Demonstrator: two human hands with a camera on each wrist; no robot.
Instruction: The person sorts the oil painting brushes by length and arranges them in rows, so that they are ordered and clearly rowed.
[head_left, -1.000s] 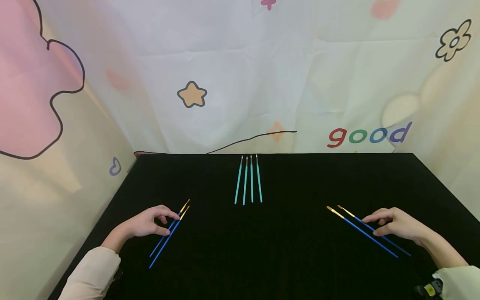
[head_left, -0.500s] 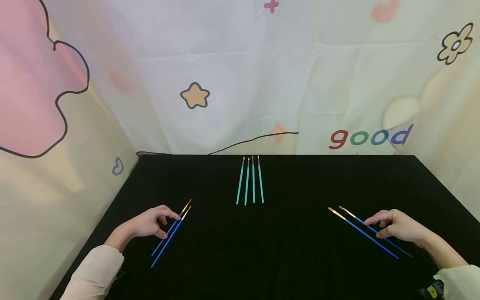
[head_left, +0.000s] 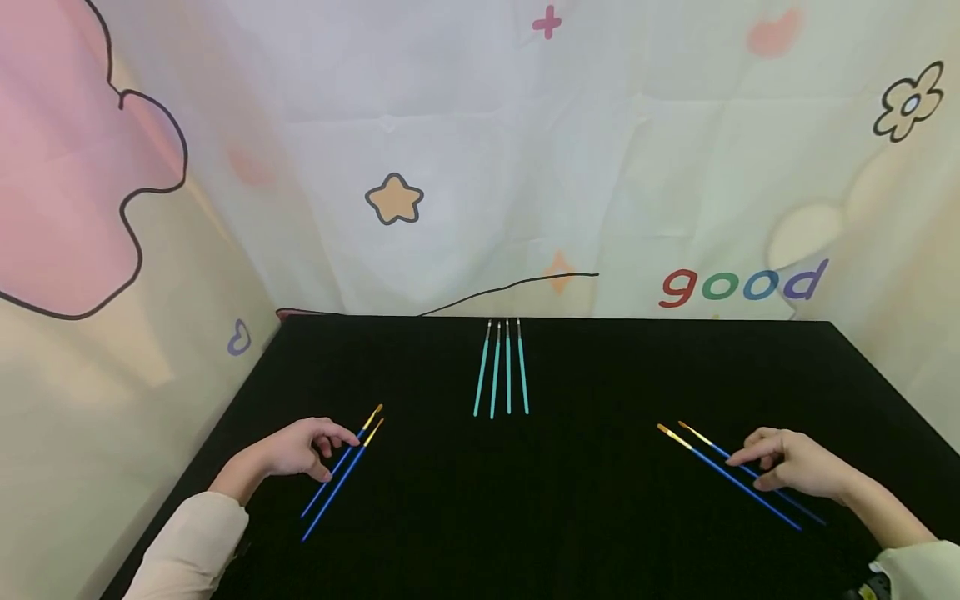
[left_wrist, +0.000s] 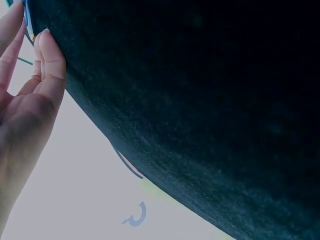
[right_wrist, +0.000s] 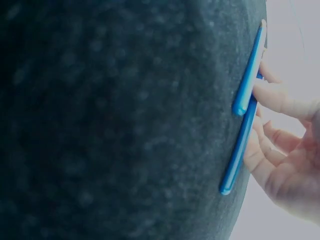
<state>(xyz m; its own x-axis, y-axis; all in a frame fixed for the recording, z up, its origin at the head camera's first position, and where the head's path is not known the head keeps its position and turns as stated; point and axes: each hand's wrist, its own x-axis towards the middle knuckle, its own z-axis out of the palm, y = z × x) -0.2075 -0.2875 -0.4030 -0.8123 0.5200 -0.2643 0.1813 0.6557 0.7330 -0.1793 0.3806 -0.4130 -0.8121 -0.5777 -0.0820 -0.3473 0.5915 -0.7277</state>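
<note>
On the left of the head view, my left hand is over two blue paintbrushes with yellow ferrules. Its index fingertip and thumb are spread along the outer brush, beside the inner brush; contact is unclear. My right hand hovers similarly at the right pair, its thumb and index finger apart over the outer brush. The inner brush lies alongside. In the right wrist view, two blue handles show by the fingers. The left wrist view shows only a bit of brush between the fingers.
Several turquoise paintbrushes stand in a row, tips away, at the far middle of the black table. A pale printed curtain rises behind the table's back edge.
Both thumbs have shifted slightly outward, away from the inner brushes. The four blue brushes keep their places on the table. The head view has tilted slightly up.
</note>
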